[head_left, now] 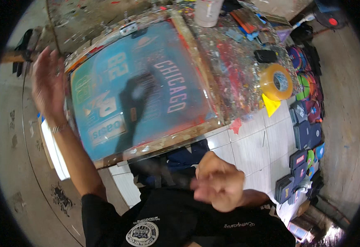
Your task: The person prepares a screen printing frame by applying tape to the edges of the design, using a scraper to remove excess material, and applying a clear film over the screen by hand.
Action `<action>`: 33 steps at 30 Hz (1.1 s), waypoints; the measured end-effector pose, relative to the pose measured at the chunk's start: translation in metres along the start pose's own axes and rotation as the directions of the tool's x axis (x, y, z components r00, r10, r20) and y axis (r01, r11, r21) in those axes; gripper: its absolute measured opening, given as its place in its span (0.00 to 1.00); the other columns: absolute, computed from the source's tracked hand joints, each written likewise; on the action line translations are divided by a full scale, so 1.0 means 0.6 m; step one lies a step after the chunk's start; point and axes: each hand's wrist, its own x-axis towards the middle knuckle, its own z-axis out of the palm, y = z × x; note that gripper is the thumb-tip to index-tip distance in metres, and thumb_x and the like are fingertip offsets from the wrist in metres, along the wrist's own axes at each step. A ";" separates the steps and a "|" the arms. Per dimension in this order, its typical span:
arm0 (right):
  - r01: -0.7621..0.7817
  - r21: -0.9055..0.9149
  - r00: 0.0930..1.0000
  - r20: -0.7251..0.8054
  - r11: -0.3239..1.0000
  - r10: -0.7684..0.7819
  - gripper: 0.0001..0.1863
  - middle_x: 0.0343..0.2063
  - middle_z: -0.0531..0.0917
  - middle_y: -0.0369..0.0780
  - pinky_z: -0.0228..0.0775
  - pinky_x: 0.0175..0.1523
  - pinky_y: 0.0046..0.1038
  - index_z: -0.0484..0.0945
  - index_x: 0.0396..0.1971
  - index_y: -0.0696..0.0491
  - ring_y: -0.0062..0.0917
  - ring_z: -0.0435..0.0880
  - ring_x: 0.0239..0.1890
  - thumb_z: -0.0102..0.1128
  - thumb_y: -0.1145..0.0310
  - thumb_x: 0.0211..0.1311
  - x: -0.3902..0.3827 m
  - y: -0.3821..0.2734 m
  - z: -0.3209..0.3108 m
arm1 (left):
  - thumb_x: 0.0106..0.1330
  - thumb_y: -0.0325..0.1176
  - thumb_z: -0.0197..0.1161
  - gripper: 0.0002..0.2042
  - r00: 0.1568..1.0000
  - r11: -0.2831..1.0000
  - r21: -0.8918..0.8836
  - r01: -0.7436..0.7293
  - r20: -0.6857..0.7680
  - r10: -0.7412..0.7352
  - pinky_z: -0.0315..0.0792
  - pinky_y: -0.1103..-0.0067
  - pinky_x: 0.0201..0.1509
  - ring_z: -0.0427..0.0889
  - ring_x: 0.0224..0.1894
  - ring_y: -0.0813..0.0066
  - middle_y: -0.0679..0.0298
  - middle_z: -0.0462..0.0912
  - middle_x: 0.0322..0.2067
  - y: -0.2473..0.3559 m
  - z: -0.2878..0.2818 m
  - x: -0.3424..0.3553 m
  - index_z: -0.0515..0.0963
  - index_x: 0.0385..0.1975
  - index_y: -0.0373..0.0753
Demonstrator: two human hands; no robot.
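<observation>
In front of me a screen-printing frame (147, 123) with blue mesh and several light stencil designs lies tilted on a paint-spattered table. My left hand (49, 82) is raised beside the frame's left edge, slightly blurred, its fingers stretched out and nothing seen in them. Below the frame's near edge, close to my body, my right hand (221, 183) is closed with its fingers curled. Motion smears those fingertips, and whatever they might hold is hidden. A dark shadow of a hand and arm falls across the mesh.
A roll of clear tape (279, 81), a dark small object (265, 56) and a whitish cup (208, 12) stand on the table (229, 78). A yellow scrap (271, 105) hangs at its edge. Stacks of dark printed items (298, 164) lie on the tiled floor (250, 152).
</observation>
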 end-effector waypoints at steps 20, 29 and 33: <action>-0.625 0.597 0.770 0.366 0.503 0.522 0.65 0.46 0.73 0.44 0.69 0.42 0.21 0.15 0.70 0.33 0.18 0.72 0.34 0.69 0.67 0.60 -0.114 0.183 0.086 | 0.58 0.55 0.67 0.19 0.959 0.012 0.965 -0.262 0.262 -0.108 0.64 0.65 0.60 0.75 0.57 0.62 0.66 0.82 0.53 -0.377 -0.033 0.092 0.87 0.42 0.51; -0.639 0.602 0.757 0.383 0.479 0.529 0.66 0.47 0.73 0.46 0.72 0.40 0.21 0.13 0.69 0.33 0.18 0.74 0.34 0.70 0.66 0.59 -0.104 0.179 0.091 | 0.59 0.60 0.63 0.20 0.945 -0.079 0.942 -0.326 0.327 -0.008 0.51 0.61 0.67 0.68 0.64 0.63 0.67 0.75 0.61 -0.407 -0.054 0.070 0.86 0.45 0.58; -0.663 0.579 0.737 0.391 0.475 0.552 0.67 0.47 0.73 0.46 0.72 0.42 0.21 0.13 0.69 0.32 0.19 0.74 0.34 0.71 0.66 0.59 -0.100 0.176 0.093 | 0.59 0.61 0.62 0.20 0.947 -0.082 0.944 -0.321 0.319 -0.034 0.49 0.60 0.68 0.66 0.66 0.63 0.67 0.74 0.62 -0.414 -0.053 0.071 0.86 0.45 0.59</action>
